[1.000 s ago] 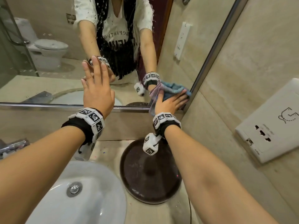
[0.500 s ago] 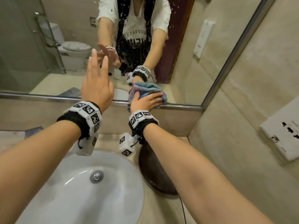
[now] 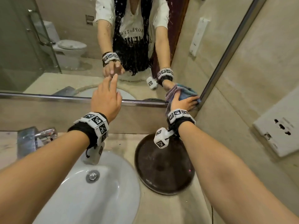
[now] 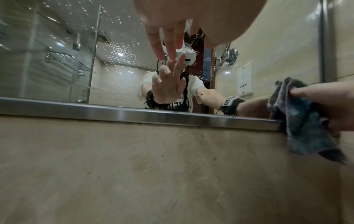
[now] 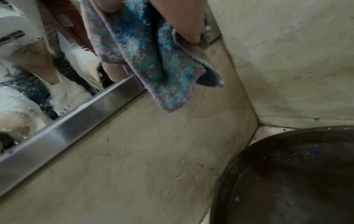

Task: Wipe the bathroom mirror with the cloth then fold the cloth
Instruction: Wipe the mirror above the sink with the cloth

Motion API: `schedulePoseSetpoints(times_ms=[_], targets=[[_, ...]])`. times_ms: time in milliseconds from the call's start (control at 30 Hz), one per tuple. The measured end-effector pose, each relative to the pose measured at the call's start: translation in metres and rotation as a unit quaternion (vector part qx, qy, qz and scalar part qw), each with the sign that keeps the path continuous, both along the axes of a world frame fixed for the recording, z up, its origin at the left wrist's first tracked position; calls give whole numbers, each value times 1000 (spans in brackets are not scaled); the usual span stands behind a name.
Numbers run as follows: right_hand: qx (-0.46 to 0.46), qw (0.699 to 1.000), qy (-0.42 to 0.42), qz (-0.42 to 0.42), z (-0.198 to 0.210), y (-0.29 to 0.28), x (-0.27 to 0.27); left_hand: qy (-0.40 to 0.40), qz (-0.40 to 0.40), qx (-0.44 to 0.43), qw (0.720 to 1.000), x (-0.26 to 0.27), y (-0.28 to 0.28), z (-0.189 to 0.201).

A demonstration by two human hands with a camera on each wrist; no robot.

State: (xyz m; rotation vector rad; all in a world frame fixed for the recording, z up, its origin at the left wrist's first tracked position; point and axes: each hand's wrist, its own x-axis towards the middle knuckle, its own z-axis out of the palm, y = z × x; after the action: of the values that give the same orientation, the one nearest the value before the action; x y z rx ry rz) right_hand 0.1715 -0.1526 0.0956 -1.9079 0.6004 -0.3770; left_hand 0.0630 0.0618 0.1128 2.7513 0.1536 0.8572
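The bathroom mirror [image 3: 80,46] is speckled with water drops and has a metal frame. A blue and purple cloth [image 3: 183,92] lies bunched against the glass at the mirror's lower right corner. My right hand [image 3: 186,102] presses flat on it with fingers spread. Part of the cloth [image 5: 153,60] hangs over the bottom frame onto the wall, also seen as the cloth [image 4: 302,124] in the left wrist view. My left hand [image 3: 110,88] is open, its straight fingertips [image 4: 168,51] touching the glass left of the cloth and holding nothing.
Below the mirror are a white sink [image 3: 97,199], a chrome tap [image 3: 32,139] at the left and a round dark tray [image 3: 161,167] on the counter. The right wall [image 3: 242,78] meets the mirror at the corner and carries a white socket plate [image 3: 278,131].
The right hand slid the cloth left along the mirror's bottom edge, then back right into the corner. The left hand stayed open against the glass, now sitting lower.
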Motion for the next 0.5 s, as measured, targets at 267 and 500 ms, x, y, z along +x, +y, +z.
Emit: schedulePoseSetpoints(times_ms=[267, 500], targets=[[37, 996, 14, 80, 10, 111, -39, 6, 44, -4, 999, -29, 42, -8], [22, 996, 27, 80, 5, 193, -57, 10, 114, -9, 993, -80, 112, -8]])
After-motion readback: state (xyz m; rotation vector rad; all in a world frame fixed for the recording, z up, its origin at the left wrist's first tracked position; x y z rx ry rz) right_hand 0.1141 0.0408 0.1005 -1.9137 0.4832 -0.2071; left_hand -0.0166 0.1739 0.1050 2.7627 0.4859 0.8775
